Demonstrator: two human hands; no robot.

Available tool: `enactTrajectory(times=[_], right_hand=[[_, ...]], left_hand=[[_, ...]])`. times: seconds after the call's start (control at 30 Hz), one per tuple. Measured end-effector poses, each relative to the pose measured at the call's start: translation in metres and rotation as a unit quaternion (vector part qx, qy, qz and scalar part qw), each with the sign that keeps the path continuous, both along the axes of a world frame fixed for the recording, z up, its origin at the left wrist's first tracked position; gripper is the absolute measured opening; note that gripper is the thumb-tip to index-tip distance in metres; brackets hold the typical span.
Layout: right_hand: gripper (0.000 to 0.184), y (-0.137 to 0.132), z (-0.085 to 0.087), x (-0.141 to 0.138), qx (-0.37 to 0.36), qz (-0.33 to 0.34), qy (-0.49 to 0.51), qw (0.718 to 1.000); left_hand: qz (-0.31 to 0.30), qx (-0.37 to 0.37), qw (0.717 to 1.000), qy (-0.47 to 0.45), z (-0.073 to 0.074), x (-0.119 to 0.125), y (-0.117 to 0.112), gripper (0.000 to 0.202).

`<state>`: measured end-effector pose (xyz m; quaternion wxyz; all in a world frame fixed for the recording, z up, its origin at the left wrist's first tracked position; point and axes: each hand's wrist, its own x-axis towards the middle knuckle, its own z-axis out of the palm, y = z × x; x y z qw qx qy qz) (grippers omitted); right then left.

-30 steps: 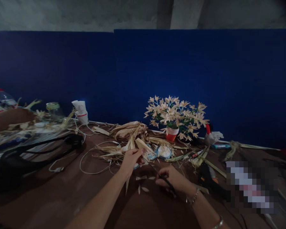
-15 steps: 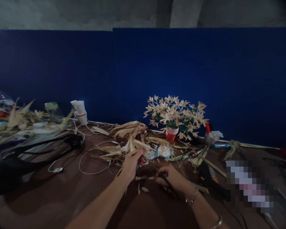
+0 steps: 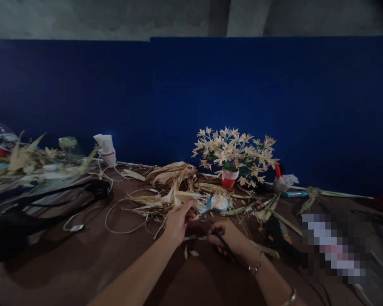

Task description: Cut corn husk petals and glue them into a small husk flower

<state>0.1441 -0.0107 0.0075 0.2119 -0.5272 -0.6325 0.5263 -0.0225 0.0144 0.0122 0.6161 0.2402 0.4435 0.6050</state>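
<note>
My left hand (image 3: 178, 221) is closed in a pinch, with a small pale piece of corn husk (image 3: 196, 217) at its fingertips. To its right, my right hand (image 3: 226, 236) is wrapped round dark-handled scissors (image 3: 221, 240); their thin blades point toward the left fingertips and are hard to make out. Below the hands, cut husk petals (image 3: 194, 253) lie on the brown table (image 3: 210, 284). Just beyond my left hand spreads a heap of dry corn husks (image 3: 174, 195). A light blue dish (image 3: 221, 205) with pale scraps sits behind the scissors.
Husk flowers (image 3: 232, 146) stand in a red paper cup (image 3: 229, 180) at the back. A black glue gun (image 3: 276, 233) lies right of my hand. Leftward are a white cable (image 3: 115, 231), a black strap-like object (image 3: 95, 189) and a glass jar (image 3: 70, 146). A blue partition (image 3: 115, 93) rises behind.
Both hands stay nearly in place, with the left fingers shifting slightly. The view has moved very little, and the petals on the table lie as before.
</note>
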Motion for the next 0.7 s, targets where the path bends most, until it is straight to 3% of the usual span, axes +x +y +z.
enactTrajectory(times=[0.17,0.5,0.7], right_hand=[[0.02,0.002,-0.003,0.002,0.008,0.003,0.015,1.0],[0.015,-0.002,0.009,-0.002,0.002,-0.001,0.001,1.0],[0.018,0.001,-0.001,0.0,-0.003,-0.012,0.016,1.0]], left_hand=[[-0.002,-0.002,1.0,0.001,-0.001,0.0,0.001,0.023],[-0.007,-0.002,1.0,-0.008,0.0,0.0,0.001,0.023],[-0.011,-0.015,1.0,-0.003,0.0,0.001,-0.001,0.021]])
